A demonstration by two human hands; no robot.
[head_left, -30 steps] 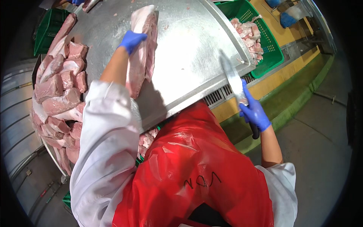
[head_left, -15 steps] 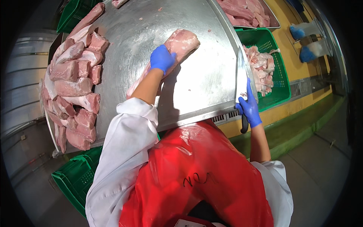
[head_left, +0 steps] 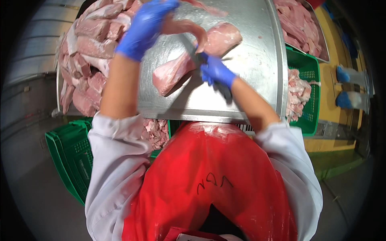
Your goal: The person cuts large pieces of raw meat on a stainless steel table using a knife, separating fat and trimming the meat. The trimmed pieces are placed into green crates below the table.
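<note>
A long piece of pale pink meat (head_left: pixel 172 75) lies slantwise on the metal table. My right hand (head_left: pixel 219 71), in a blue glove, is closed round the dark handle of a knife (head_left: pixel 189 47) above its middle. The blade points away to the left and crosses over the meat. My left hand (head_left: pixel 145 30), also blue-gloved, is raised to the left and grips a thin strip of meat (head_left: pixel 185 27). That strip arches down to the right and its end hangs by the blade. Whether it is still joined to the piece, I cannot tell.
Many cut chunks of meat (head_left: pixel 90 46) are heaped along the metal table's (head_left: pixel 257 80) left side. Another strip (head_left: pixel 207 7) lies at the far side. On the right stand a metal tray of meat (head_left: pixel 299 26) and a green crate (head_left: pixel 313 106) with trimmings. More green crates (head_left: pixel 70 152) sit below left.
My right hand has brought the knife from the table's right edge to the meat. My left hand has gone from resting on the piece to holding up a strip. The view has shifted.
</note>
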